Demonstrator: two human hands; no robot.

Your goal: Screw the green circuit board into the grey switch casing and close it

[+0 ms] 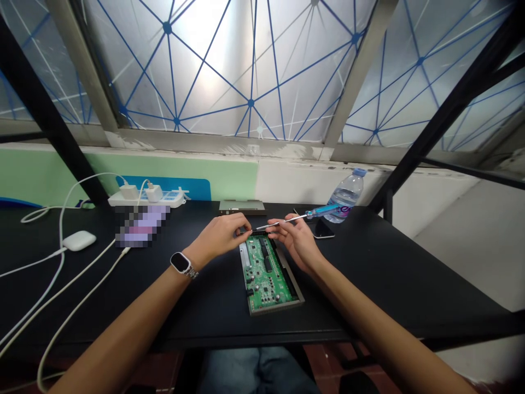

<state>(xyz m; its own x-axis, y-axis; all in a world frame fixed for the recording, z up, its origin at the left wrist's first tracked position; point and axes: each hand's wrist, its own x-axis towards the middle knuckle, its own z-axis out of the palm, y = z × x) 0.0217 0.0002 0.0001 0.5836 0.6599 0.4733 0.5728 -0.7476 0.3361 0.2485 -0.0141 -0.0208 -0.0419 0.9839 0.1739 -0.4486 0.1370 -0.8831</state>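
Observation:
A green circuit board (266, 273) lies in a shallow metal tray on the black desk, its long side running away from me. My right hand (298, 241) holds a screwdriver (322, 211) with a clear blue handle, its thin shaft pointing left above the board's far end. Close to the shaft's tip, the thumb and fingers of my left hand (229, 232) are pinched together. Whatever sits in that pinch is too small to make out. A watch (180, 262) is on my left wrist.
Behind the board lies a flat metal cover (241, 207). A water bottle (345, 196) and a dark phone (323, 229) stand to the right. On the left are a power strip (176, 198), a white earbud case (79, 241), a blurred-out phone (143, 225) and several white cables.

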